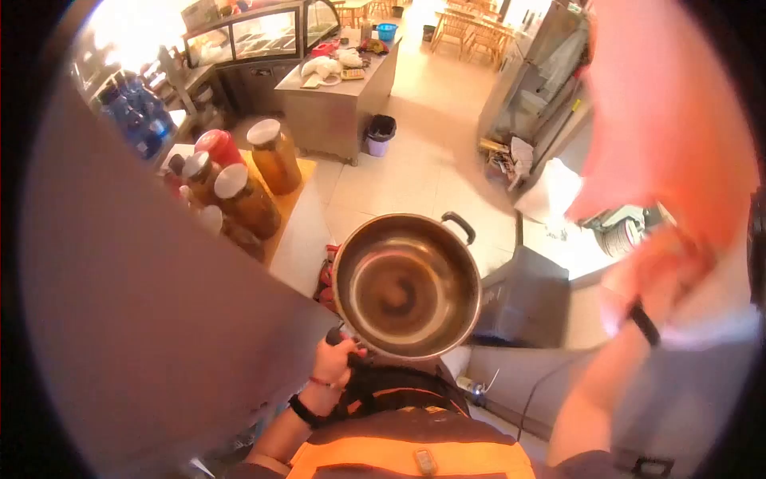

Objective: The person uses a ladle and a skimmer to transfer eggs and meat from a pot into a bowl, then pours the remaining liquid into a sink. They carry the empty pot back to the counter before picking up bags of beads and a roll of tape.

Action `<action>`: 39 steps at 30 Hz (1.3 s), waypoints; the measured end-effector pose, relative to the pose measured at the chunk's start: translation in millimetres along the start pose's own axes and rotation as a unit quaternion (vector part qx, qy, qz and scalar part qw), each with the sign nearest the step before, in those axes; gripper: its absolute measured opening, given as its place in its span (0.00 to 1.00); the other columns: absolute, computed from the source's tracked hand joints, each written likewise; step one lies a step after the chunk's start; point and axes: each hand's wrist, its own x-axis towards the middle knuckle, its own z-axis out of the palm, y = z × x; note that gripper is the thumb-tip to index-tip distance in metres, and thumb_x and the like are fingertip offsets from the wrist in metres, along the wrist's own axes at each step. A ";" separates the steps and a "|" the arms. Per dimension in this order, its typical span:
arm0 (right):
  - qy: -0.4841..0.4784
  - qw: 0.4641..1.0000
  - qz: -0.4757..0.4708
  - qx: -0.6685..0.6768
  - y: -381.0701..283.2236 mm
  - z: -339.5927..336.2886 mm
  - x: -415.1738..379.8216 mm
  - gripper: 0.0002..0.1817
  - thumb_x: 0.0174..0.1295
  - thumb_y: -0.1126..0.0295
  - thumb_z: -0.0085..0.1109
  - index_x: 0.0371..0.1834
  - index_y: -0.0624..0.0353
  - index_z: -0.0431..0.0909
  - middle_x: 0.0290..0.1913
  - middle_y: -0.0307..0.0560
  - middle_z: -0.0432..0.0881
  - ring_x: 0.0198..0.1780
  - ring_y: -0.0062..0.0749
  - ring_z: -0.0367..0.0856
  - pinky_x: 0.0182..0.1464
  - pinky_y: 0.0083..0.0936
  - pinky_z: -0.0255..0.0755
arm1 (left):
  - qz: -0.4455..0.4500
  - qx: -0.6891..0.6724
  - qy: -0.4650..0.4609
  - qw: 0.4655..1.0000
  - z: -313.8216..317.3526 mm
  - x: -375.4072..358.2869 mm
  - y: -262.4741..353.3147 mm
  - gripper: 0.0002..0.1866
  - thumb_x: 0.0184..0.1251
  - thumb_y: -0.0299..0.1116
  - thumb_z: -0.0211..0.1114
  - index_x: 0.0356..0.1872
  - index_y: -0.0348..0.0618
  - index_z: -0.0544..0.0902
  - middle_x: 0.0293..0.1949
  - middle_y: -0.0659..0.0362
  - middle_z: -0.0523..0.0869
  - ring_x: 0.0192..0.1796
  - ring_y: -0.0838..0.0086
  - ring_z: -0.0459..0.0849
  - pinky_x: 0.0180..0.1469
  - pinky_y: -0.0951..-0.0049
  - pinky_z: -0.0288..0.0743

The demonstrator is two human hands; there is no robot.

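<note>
A wide, round steel pot (407,287) with two dark handles hangs in front of my body, its inside facing me and brownish at the bottom. My left hand (335,359) is closed around its near handle, while the far handle (459,227) sticks out free. Off to the right, my raised right hand (662,267) is smeared by motion. It overlaps the lower edge of a large, translucent red-pink sheet (666,112) that looks like plastic. Whether its fingers grip that sheet cannot be made out.
Several lidded jars of brown liquid (275,156) stand on a board at left. Grey panels (175,287) flank me. A black box-like object (519,299) is right of the pot. Ahead are a steel counter (327,100), a purple bin (379,136) and a display case (263,40).
</note>
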 end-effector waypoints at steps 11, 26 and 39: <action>0.105 0.962 0.253 -0.002 279.6 59.7 -19.0 0.22 0.61 0.69 0.51 0.59 0.60 0.64 0.49 0.44 0.73 0.49 0.28 0.72 0.50 0.27 0.65 | -0.024 0.033 -0.015 0.999 152.8 206.3 66.1 0.09 0.45 0.12 0.53 0.23 0.39 0.69 0.28 0.51 0.79 0.29 0.65 0.80 0.30 0.71 0.75; -0.307 0.688 0.573 0.323 468.5 637.2 138.7 0.23 0.63 0.52 0.50 0.55 0.54 0.66 0.43 0.42 0.73 0.44 0.34 0.74 0.43 0.30 0.69 | -0.076 0.101 -0.104 0.986 415.6 628.2 152.3 0.06 0.48 0.14 0.57 0.23 0.37 0.72 0.25 0.56 0.77 0.25 0.68 0.79 0.32 0.69 0.78; -0.308 0.741 0.484 0.350 645.5 1028.8 469.5 0.12 0.61 0.63 0.54 0.45 0.56 0.75 0.35 0.38 0.80 0.26 0.19 0.73 0.30 0.16 0.68 | -0.037 0.081 -0.187 0.978 716.6 993.2 343.3 0.05 0.49 0.15 0.56 0.25 0.35 0.73 0.28 0.52 0.78 0.32 0.63 0.81 0.32 0.70 0.79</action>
